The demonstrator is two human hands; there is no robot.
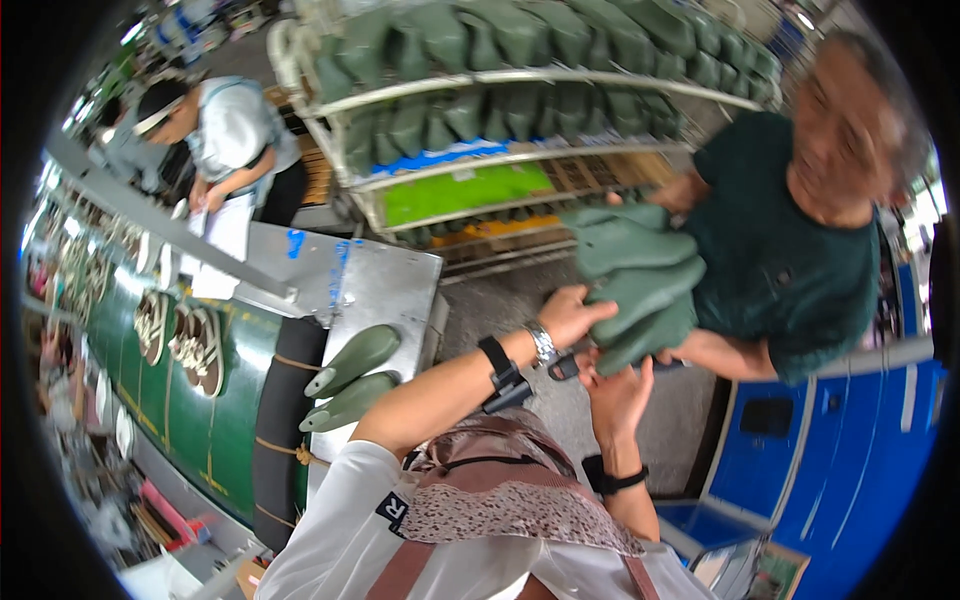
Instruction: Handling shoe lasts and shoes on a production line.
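Note:
A person in a dark green shirt (790,235) stands in front of me, holding a bunch of green shoe lasts (645,265) with both hands. My left hand (572,318) is at the near left edge of these lasts, thumb apart from the fingers; some fingertips are hidden and firm contact cannot be made out. Palm up, my right hand (617,400) lies just under the lowest last with its fingers spread. A small black object (565,368) shows between my hands, its kind unclear. Two more green lasts (350,380) lie side by side on the metal table at my left.
A white rack (480,78) full of green lasts stands behind. At left, a green conveyor belt (200,430) carries shoes (198,350) beside the metal table (385,290) and a black padded roll (285,420). Another person (235,130) works beyond it. Blue cabinets (860,460) stand at right.

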